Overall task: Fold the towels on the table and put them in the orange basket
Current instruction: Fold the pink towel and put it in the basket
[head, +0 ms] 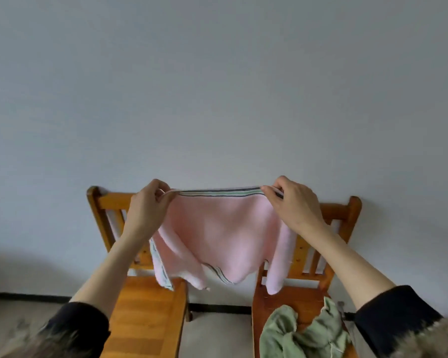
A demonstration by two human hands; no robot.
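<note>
A pink towel (225, 236) with a striped border hangs in the air in front of me, stretched along its top edge. My left hand (148, 205) pinches the top left corner and my right hand (294, 202) pinches the top right corner. The towel's lower part droops in loose folds between two chairs. A crumpled green towel (303, 332) lies on the seat of the right chair. No orange basket is in view.
Two orange wooden chairs stand against a plain grey wall: the left chair (145, 316) with a bare seat, the right chair (342, 213) under the green towel. A gap of grey floor (215, 337) runs between them.
</note>
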